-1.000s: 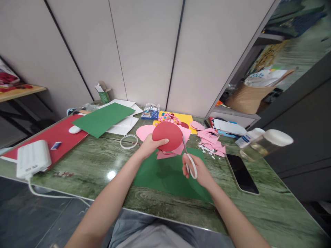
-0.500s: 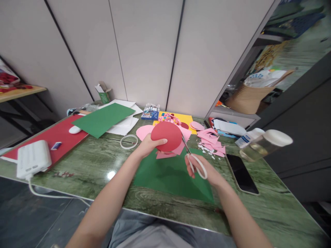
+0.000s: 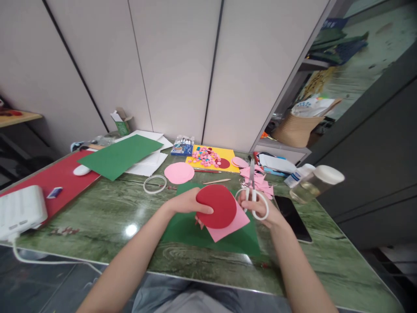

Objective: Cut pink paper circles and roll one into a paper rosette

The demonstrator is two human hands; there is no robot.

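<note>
Pinched in my left hand (image 3: pixel 188 202) is a red paper circle (image 3: pixel 217 204) laid over a piece of pink paper (image 3: pixel 233 227), whose straight-edged corner sticks out at the lower right. My thumb lies on top of the circle; the other fingers are mostly hidden beneath. White-handled scissors (image 3: pixel 252 186) are held in my right hand (image 3: pixel 269 214), blades pointing up and away, clear of the paper. The right fingers sit close to the right edge of the pink paper; whether they touch it I cannot tell. A green paper sheet (image 3: pixel 182 238) lies on the table below both hands.
Pink paper circles (image 3: pixel 179 172), a pencil (image 3: pixel 216 181) and a tape roll (image 3: pixel 154 184) lie behind my left hand. Pink scraps (image 3: pixel 265 188), a phone (image 3: pixel 296 221) and a bottle (image 3: pixel 304 191) are at the right. Small pompoms (image 3: pixel 206 156) rest on yellow paper (image 3: pixel 228 154).
The scissors have left the paper's right edge and swung upright in my right hand. My left hand has brought the red circle and pink paper lower and turned them. The view has shifted slightly.
</note>
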